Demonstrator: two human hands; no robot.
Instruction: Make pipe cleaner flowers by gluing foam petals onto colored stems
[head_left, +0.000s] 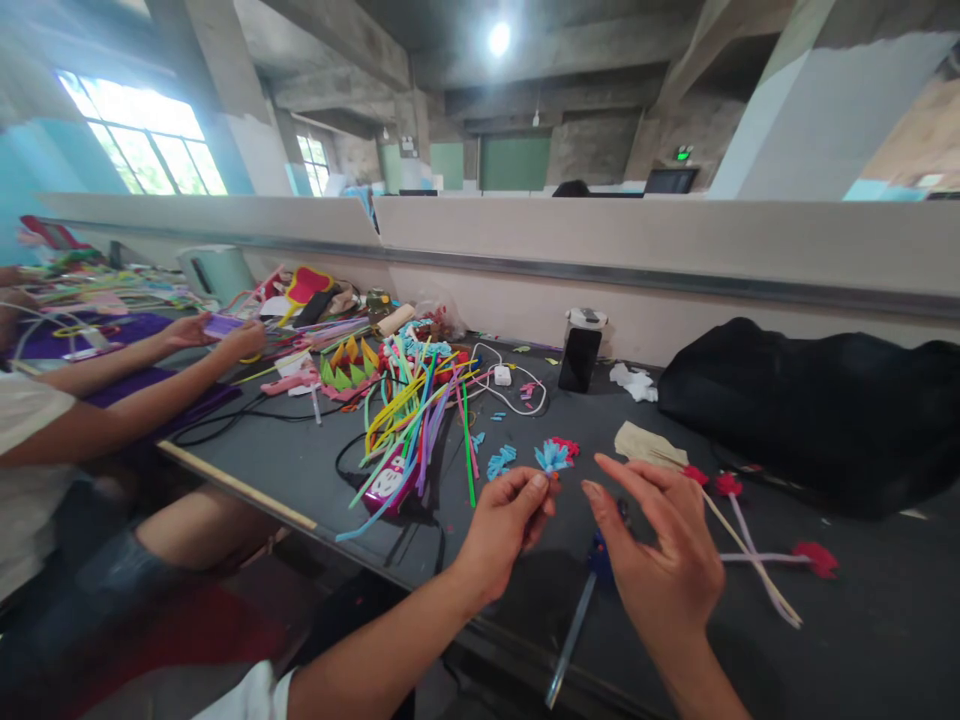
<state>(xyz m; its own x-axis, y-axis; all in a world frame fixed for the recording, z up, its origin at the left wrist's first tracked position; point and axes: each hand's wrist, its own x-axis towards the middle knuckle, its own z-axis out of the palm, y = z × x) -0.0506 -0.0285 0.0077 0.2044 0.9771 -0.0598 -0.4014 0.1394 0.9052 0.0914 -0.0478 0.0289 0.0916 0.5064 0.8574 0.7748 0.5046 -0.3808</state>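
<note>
Between the thumb and fingers of my left hand (499, 535) is a small blue fuzzy flower (553, 457), pinched at its base. A red fuzzy piece (568, 449) shows just behind it. My right hand (664, 560) hovers to the right of the flower, its thumb and fingers apart and nothing visible between them. Under that hand lies a blue tool (598, 556), mostly hidden, with a clear rod (571, 640) reaching toward the table edge. Short blue pieces (501, 461) sit on the table left of the flower.
Red flowers on pale stems (816, 560) lie at the right, near a black bag (802, 410). A dark phone (580, 355) stands upright at the back. Colourful pipe cleaners (412, 420) pile up left of centre. A co-worker's hands (244, 340) hold something purple farther left.
</note>
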